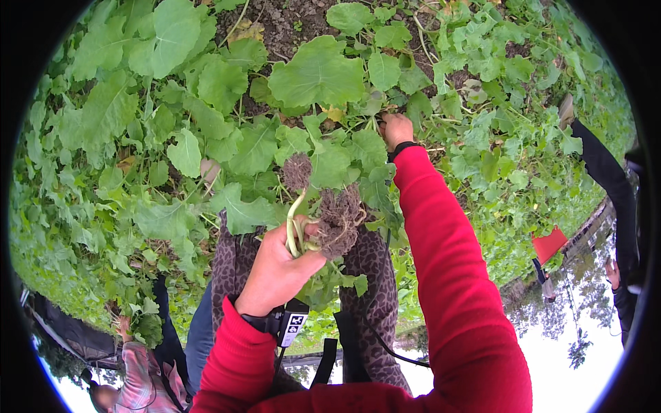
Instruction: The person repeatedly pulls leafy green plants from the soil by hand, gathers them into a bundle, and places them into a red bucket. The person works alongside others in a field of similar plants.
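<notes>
My left hand (pixel 281 266) is closed around the pale stems of pulled leafy plants, in front of my legs. Clumps of soil-covered roots (pixel 339 219) stick out above its fingers, and leaves of the bunch hang below the hand. Farther out, my right hand (pixel 396 129) reaches in among the leaves at the base of a green plant (pixel 373 123); its fingertips are partly hidden, and whether they grip a stem cannot be told. A broad lobed leaf (pixel 317 72) spreads to the left of and beyond that hand.
Leafy plants surround me, with bare soil (pixel 294 23) showing between them. At the lower left a co-worker in a plaid shirt (pixel 138 369) holds leafy plants. Another person's dark-clad leg (pixel 601 160) stands at the right. A red object (pixel 549 244) is farther off, and a black cable (pixel 384 348) hangs by my leg.
</notes>
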